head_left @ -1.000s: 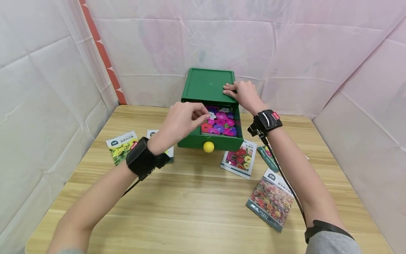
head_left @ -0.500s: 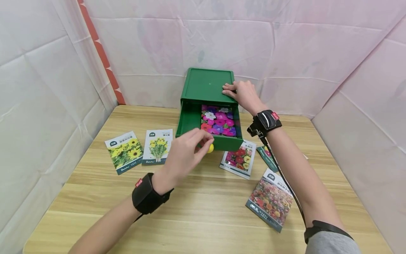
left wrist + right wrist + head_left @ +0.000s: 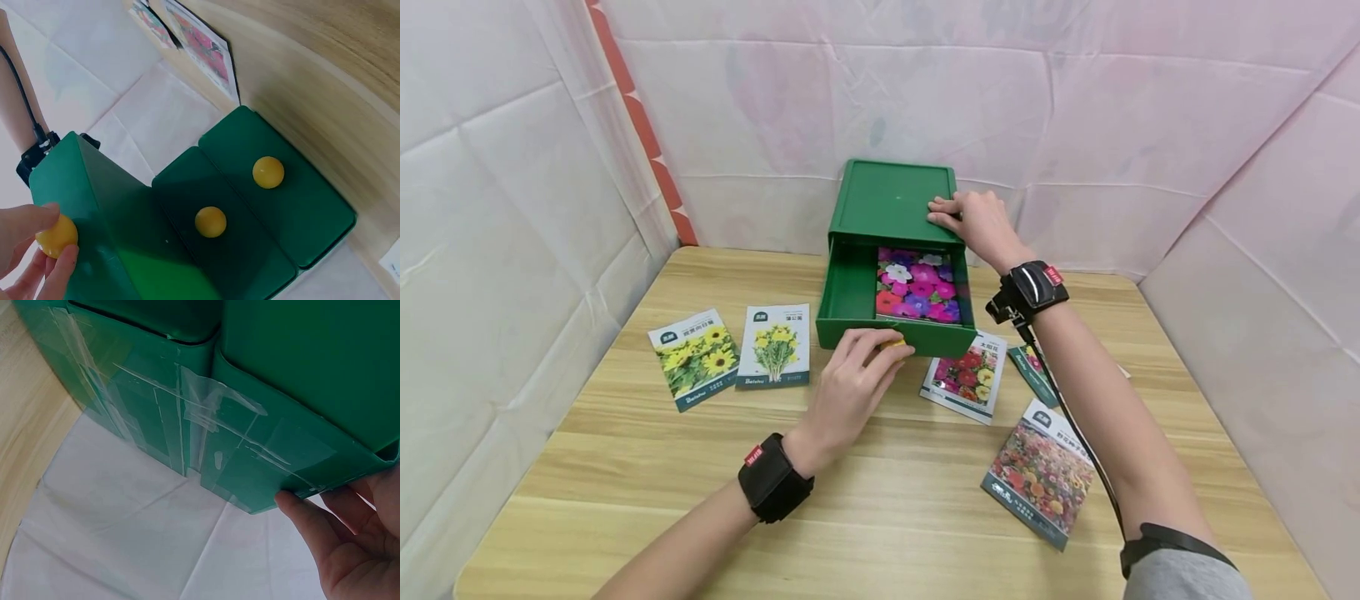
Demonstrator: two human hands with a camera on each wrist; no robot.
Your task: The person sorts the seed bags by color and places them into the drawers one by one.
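While two sunflower seed packets [image 3: 730, 354] lie flat at the left of the counter [image 3: 880, 517], the left hand [image 3: 850, 387] pinches the yellow knob [image 3: 57, 235] on the front of the open top drawer [image 3: 842, 321], thumb and fingers curled round it. A bright flower packet [image 3: 919, 285] lies inside that drawer. Farther right, the right hand [image 3: 977, 221] rests on top of the green drawer cabinet [image 3: 891, 200], fingers flat and relaxed, steadying it. More packets [image 3: 1041, 475] lie to the right. Judging by this grip, shutting the drawer is in hand; a straight push calls for the cabinet being braced.
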